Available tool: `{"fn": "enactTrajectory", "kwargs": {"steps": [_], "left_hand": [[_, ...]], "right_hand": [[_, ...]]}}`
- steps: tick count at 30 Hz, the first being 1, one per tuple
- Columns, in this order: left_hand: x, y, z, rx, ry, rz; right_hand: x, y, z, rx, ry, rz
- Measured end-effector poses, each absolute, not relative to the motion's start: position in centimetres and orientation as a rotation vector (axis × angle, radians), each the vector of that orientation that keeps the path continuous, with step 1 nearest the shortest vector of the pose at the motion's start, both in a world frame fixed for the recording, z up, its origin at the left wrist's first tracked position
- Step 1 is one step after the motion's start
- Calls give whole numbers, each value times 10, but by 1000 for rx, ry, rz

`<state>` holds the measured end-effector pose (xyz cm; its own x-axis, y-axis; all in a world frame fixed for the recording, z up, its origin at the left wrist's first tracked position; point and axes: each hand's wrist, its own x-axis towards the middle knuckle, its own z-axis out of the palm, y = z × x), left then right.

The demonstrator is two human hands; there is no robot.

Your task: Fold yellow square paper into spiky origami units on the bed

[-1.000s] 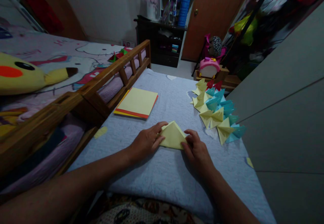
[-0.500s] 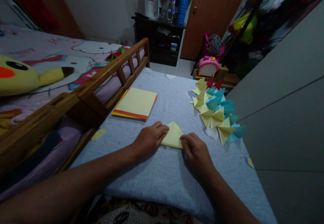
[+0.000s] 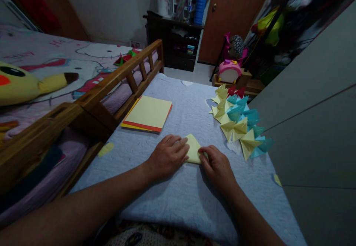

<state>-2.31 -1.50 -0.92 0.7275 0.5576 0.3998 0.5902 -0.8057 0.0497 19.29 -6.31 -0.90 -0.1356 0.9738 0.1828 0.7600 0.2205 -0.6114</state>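
Observation:
A folded piece of pale yellow paper (image 3: 193, 148) lies on the cloth-covered table in front of me, its point facing away. My left hand (image 3: 168, 155) rests flat over its left part, fingers stretched out and covering that side. At the right corner, my right hand (image 3: 216, 163) pinches the paper between thumb and fingers. Beyond my left hand sits a stack of square paper sheets (image 3: 148, 111), pale yellow on top with red and orange-yellow edges below. To the right stand several folded paper pieces (image 3: 233, 129) in yellow, blue and red, set in rows.
A wooden bed rail (image 3: 119, 81) runs along the table's left side, with a yellow plush toy (image 3: 25, 82) on the bed behind it. White cabinet doors (image 3: 314, 134) close off the right. Past the table's far edge is a pink toy case (image 3: 229, 71).
My left hand has slid right and flattened, covering more of the folded paper. The right hand keeps its pinch at the right corner.

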Motion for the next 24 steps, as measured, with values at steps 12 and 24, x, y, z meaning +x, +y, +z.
{"fn": "enactTrajectory", "kwargs": {"steps": [12, 24], "left_hand": [[-22, -15, -22, -3052, -858, -551], [-19, -14, -17, -3046, -904, -502]], "right_hand": [[194, -62, -5, -1594, -1919, 566], [196, -63, -3, -1597, -1959, 610]]}}
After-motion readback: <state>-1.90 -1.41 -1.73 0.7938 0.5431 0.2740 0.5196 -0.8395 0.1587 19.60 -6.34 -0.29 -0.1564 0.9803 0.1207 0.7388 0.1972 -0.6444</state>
